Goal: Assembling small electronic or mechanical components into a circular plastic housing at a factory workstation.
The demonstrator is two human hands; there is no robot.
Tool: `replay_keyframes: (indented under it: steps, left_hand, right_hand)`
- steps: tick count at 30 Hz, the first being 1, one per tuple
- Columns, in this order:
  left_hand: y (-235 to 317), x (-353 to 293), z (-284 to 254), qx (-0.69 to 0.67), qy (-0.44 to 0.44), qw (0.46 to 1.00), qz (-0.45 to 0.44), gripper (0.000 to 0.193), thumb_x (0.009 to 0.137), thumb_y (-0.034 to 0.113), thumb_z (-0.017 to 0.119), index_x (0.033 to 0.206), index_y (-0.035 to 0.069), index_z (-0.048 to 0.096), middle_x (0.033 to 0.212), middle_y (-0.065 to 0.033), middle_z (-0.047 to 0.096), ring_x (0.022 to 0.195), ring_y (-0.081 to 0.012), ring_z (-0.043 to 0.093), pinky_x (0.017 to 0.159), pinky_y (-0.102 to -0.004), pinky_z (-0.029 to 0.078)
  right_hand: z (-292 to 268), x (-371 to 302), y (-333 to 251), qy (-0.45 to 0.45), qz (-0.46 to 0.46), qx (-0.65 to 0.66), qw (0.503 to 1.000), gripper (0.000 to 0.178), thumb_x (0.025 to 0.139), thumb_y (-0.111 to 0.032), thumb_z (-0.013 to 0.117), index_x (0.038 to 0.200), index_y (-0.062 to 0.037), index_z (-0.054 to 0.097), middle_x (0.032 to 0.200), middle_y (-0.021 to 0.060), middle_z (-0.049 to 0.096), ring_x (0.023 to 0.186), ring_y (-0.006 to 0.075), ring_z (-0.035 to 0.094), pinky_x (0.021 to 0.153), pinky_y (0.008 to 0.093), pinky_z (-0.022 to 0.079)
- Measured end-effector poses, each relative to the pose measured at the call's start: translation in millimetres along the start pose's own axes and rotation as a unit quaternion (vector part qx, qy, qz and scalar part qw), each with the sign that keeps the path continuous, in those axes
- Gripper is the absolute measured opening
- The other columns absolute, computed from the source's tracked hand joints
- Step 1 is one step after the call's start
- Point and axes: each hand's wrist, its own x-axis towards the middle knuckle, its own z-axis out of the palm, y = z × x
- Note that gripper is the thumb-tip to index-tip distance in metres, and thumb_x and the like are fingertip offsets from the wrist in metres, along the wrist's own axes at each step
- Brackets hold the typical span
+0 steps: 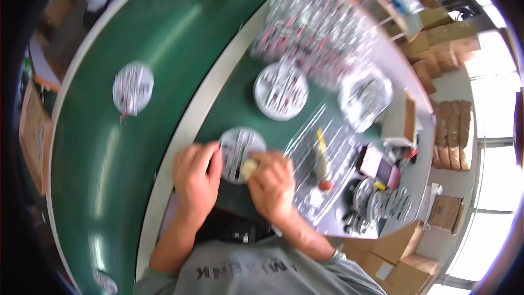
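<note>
In front of me on the green work surface lies a round white disc (233,150) with rows of dark and light strips. My left hand (196,177) is curled at its left rim, fingertips and thumb against the edge. A small pale-yellow rounded piece (249,169) is pinched in my right hand (271,183), over the disc's lower right part. Blur hides its exact kind. Just beyond lies a similar round white disc (281,92), touched by neither hand.
Clear plastic packs (319,27) are piled at the back. A clear tray (305,147) at right carries a yellow-handled tool (322,153). Stacked metallic round parts (376,205) stand farther right. Left, past a pale rail (188,120), a green conveyor belt (103,153) carries another disc (133,87).
</note>
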Motion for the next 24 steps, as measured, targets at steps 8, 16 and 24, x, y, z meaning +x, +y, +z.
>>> replay_keyframes:
  steps: [8,16,24]
  left_hand:
    - [5.2,-4.4,-9.7,-0.011,-0.010,1.000,-0.021,0.016,0.090,0.003,0.077,0.106,0.004,0.074,0.090,-0.0096,0.066,0.085,-0.0322,0.063,0.078,-0.0452,0.048]
    - [6.2,5.6,-4.3,-0.023,-0.016,0.999,-0.023,0.015,0.090,0.005,0.077,0.105,0.004,0.075,0.091,-0.0076,0.068,0.085,-0.0292,0.063,0.078,-0.0430,0.047]
    - [3.6,7.1,-2.8,-0.027,-0.020,0.999,-0.027,0.016,0.090,0.005,0.077,0.105,0.005,0.075,0.091,-0.0065,0.069,0.085,-0.0276,0.063,0.077,-0.0420,0.046]
  right_hand:
    - [-95.9,112.7,12.1,0.025,0.102,-0.014,0.994,0.033,0.087,-0.010,0.079,0.119,-0.0026,0.073,0.115,0.0193,0.076,0.104,0.0398,0.073,0.092,0.0448,0.058]
    - [-141.6,323.8,200.4,-0.072,0.055,-0.096,0.991,0.040,0.094,-0.021,0.075,0.128,0.0000,0.072,0.108,0.0184,0.078,0.093,0.0257,0.075,0.087,0.0380,0.058]
    - [-150.6,344.6,210.3,-0.184,0.059,-0.068,0.979,0.039,0.089,-0.013,0.082,0.124,0.0022,0.071,0.107,0.0111,0.076,0.091,0.0162,0.071,0.085,0.0344,0.058]
